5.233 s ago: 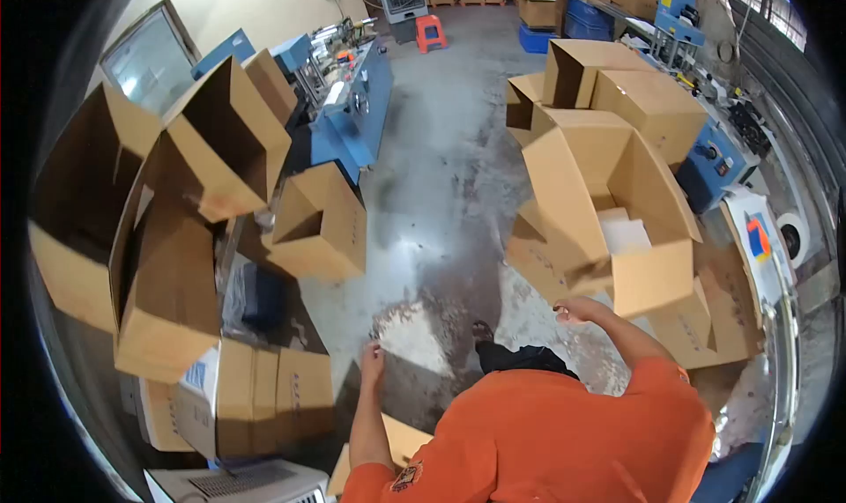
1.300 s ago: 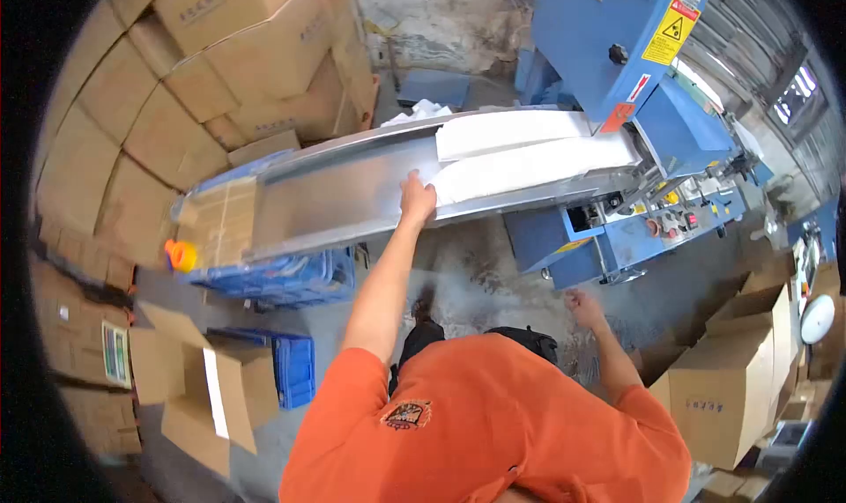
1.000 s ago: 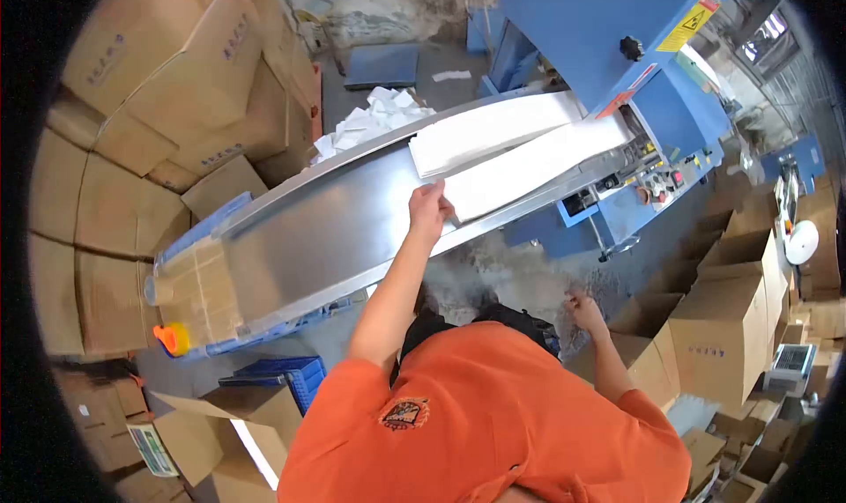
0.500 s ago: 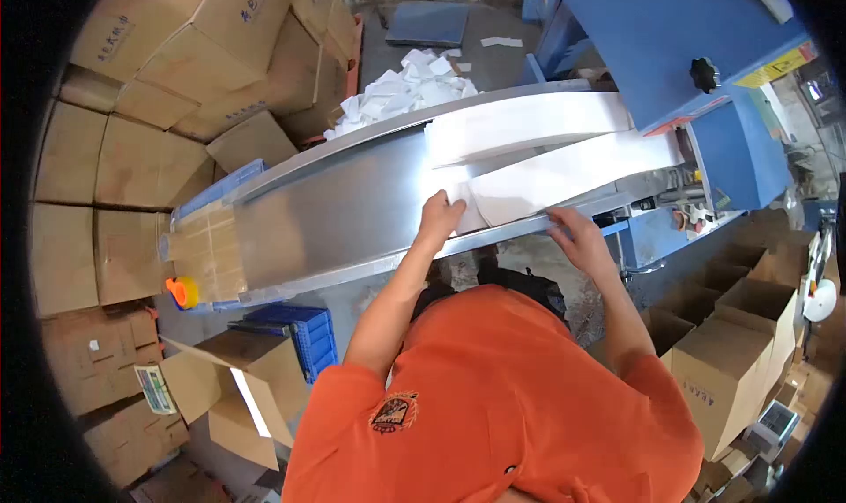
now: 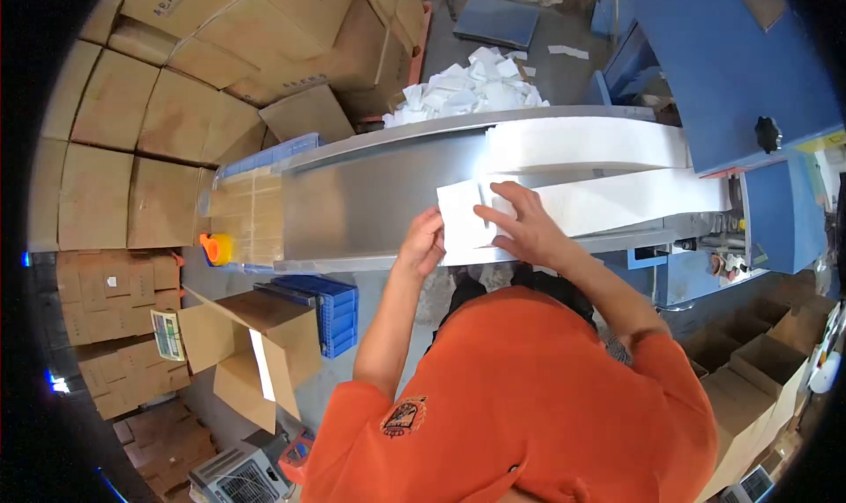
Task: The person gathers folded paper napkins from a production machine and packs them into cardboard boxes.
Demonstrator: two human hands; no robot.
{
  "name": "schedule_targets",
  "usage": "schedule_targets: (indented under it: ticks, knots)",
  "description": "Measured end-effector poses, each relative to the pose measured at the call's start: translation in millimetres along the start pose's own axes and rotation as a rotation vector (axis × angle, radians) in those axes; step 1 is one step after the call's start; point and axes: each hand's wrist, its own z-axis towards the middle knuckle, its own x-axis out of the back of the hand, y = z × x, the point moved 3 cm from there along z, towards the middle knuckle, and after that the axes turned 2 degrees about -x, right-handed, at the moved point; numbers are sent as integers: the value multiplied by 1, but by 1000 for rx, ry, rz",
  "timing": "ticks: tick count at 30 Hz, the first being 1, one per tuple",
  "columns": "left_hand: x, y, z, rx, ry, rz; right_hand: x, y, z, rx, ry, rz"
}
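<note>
My left hand [image 5: 423, 243] is closed on the left edge of a small stack of white paper [image 5: 460, 214], held above the front part of a metal chute [image 5: 370, 186]. My right hand [image 5: 524, 221] reaches over the stack's right side, its fingers curved round several white sheets there. Two long rows of white folded paper [image 5: 590, 144] lie on the chute to the right, one behind the other. The front row [image 5: 626, 202] runs toward the blue machine [image 5: 740, 62].
Behind the chute lies a heap of loose white paper [image 5: 476, 87]. Stacked cartons [image 5: 176, 115] stand at the left. An orange tape dispenser [image 5: 214, 248] sits at the chute's left end. Below are an open carton [image 5: 264, 327] and a blue crate [image 5: 338, 320].
Both hands have come together and lifted a small stack of white paper off the front row's end. The view has shifted, and the machine appears farther right.
</note>
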Motion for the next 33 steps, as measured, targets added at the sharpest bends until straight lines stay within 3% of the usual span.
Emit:
schedule_targets:
  ticks: [4,6,9,10,12,13,15,18,25,26,29,30,32,33]
  knots:
    - [-19,-8,14,65,-38,23,-1,0,11,31,78,-201]
    - [-18,6,38,-143,51,659,8,7,9,-41,158,-117]
    - [20,-13,141,-528,145,1045,13,24,-17,-392,233,88]
    - [26,-25,179,-496,193,956,15,24,-24,-458,311,44]
    - [-12,-23,187,-169,112,336,24,17,-31,-565,292,121]
    - [-32,-8,177,-104,94,384,28,18,-35,-668,287,212]
    - [-46,3,168,-17,-20,461,31,21,-44,-668,349,207]
    - [-41,-1,173,-307,35,846,36,25,-58,-708,403,237]
    - [-41,-3,186,-444,200,1267,47,34,-59,-849,367,319]
    - [-38,0,187,-450,203,1262,49,37,-57,-888,349,297]
    - [-18,12,168,-219,233,936,55,36,-43,-845,376,222]
    - [-7,16,161,-221,250,936,54,36,-33,-782,416,229]
    - [22,25,142,-196,198,612,50,31,-10,-728,425,249]
    - [35,30,127,-201,223,612,48,29,5,-770,338,201]
